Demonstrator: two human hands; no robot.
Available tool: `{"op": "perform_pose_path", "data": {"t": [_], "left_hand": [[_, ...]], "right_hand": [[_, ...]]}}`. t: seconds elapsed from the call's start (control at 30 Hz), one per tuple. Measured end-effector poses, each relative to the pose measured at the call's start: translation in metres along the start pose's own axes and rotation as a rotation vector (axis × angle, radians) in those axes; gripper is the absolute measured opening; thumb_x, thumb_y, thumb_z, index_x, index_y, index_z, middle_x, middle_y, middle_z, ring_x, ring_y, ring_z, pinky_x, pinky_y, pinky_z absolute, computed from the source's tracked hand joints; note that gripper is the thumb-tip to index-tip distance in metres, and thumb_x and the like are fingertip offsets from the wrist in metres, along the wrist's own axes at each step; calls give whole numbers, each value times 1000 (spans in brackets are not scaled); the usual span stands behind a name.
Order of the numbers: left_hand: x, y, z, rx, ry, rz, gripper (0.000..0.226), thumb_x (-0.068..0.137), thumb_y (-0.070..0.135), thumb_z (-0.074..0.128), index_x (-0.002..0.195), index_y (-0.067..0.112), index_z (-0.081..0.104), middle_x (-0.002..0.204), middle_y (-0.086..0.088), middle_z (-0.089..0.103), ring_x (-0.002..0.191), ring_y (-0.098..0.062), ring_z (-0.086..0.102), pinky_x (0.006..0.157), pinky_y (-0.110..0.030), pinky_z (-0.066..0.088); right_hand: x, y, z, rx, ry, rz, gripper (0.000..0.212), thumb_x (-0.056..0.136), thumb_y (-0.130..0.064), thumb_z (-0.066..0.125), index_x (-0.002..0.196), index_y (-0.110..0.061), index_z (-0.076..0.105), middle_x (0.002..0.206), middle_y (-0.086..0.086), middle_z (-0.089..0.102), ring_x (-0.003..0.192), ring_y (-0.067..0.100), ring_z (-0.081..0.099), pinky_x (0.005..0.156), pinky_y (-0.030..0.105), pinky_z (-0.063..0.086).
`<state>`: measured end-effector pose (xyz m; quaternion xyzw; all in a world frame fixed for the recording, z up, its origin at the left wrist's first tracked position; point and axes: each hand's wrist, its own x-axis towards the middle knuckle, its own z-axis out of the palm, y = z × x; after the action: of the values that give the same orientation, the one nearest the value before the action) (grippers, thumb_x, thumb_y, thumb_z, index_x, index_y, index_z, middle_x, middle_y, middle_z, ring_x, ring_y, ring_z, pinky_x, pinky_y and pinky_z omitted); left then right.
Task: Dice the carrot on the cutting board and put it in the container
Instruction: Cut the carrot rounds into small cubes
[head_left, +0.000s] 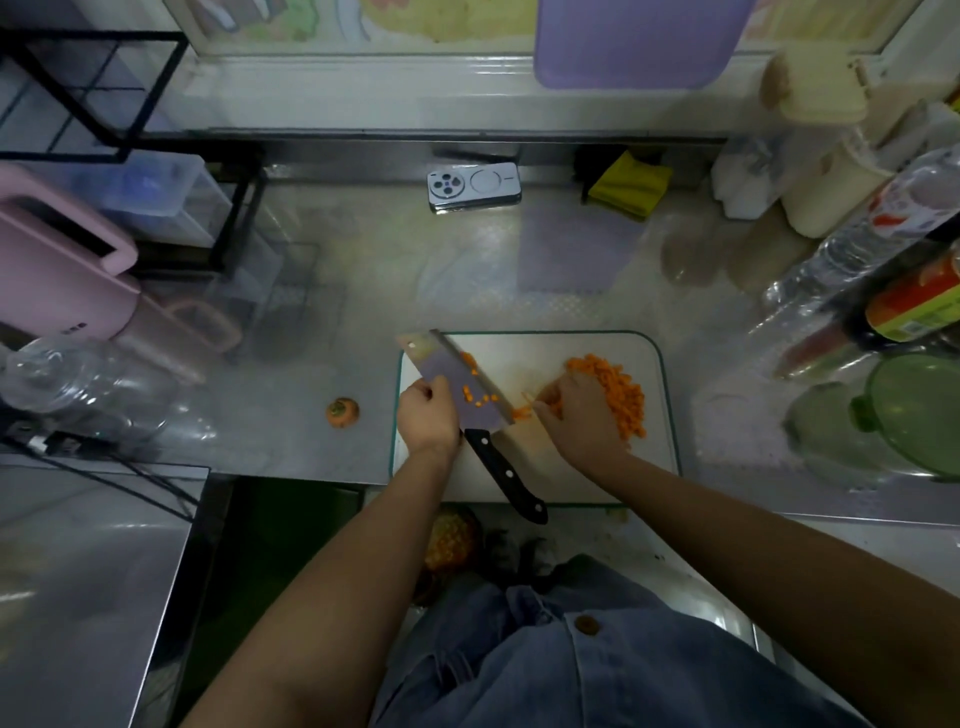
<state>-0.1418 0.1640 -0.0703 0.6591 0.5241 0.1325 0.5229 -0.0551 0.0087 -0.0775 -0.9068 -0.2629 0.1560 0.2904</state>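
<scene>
Diced carrot (618, 389) lay heaped on the right of the cutting board (524, 358), just right of the cleaver (447, 374), whose long axis ran far-left to near-right. The left hand (428, 415) gripped the blade's spine with fingers curled. The right hand (576, 415) cupped the heap; whether it held any carrot could not be told.

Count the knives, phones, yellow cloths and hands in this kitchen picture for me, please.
knife: 1
phone: 1
yellow cloth: 1
hands: 2 (left hand, right hand)
Total: 5

Home kitchen: steel counter (322, 291), cutting board (535, 467), sauce bottles (904, 306).
</scene>
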Motion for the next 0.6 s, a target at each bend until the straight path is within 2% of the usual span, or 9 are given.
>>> {"op": "perform_pose_path", "data": {"t": [0.1, 0.17, 0.27, 0.33, 0.4, 0.47, 0.53, 0.6], "left_hand": [[-1, 2, -1, -17, -25, 15, 46, 95, 18, 46, 54, 17, 25, 51, -5, 28, 50, -19, 25, 57, -35, 24], [-1, 3, 0, -4, -47, 33, 45, 94, 17, 46, 54, 17, 26, 51, -5, 29, 52, -22, 29, 57, -35, 25], [-2, 7, 4, 25, -70, 50, 44, 94, 16, 46, 54, 16, 28, 50, -6, 32, 56, -24, 36, 56, -36, 29], [-3, 12, 9, 47, -83, 51, 43, 94, 17, 46, 54, 15, 31, 50, -8, 36, 57, -27, 42, 55, -38, 34], [-4, 18, 17, 65, -104, 46, 40, 94, 19, 46, 56, 11, 38, 54, -13, 44, 58, -30, 48, 56, -42, 41], [-9, 23, 26, 28, -153, 51, 40, 95, 18, 46, 57, 8, 41, 55, -16, 47, 54, -28, 47, 55, -43, 42], [-14, 27, 36, -47, -199, 31, 41, 96, 14, 45, 57, 12, 38, 52, -10, 43, 49, -24, 41, 53, -37, 37], [-17, 31, 44, -64, -211, 6, 39, 96, 15, 44, 57, 14, 38, 53, -7, 43, 48, -22, 41, 50, -31, 37]], "right_hand": [[1, -4, 5, -30, -93, 45, 9, 85, -16, 64, 79, -10, 64, 82, 5, 64, 81, 21, 60, 68, 36, 48], [3, -5, 4, -32, -112, 38, 7, 85, -16, 64, 82, -12, 68, 84, 4, 67, 79, 20, 62, 66, 34, 50], [4, -5, -3, 30, -34, -33, 21, 89, -14, 54, 99, -13, 72, 91, 6, 71, 86, 23, 64, 73, 35, 51], [2, -6, -9, 66, 61, -146, 34, 90, -19, 45, 113, -12, 69, 106, 13, 67, 99, 29, 60, 85, 38, 48], [-3, -10, -15, 55, -1, -260, 47, 92, -32, 36, 134, -20, 54, 139, 17, 47, 122, 31, 45, 102, 43, 33], [-12, -16, -18, 14, -191, -291, 53, 95, -45, 26, 146, -34, 24, 159, 7, 10, 141, 16, 11, 111, 40, 7], [-17, -14, -17, -32, -283, -235, 56, 93, -52, 17, 147, -40, 9, 160, -2, -12, 142, 8, -12, 112, 37, -5], [-18, -6, -18, -15, -265, -117, 58, 90, -55, 13, 147, -44, 12, 159, -7, -17, 144, 11, -14, 113, 39, -5]]}}
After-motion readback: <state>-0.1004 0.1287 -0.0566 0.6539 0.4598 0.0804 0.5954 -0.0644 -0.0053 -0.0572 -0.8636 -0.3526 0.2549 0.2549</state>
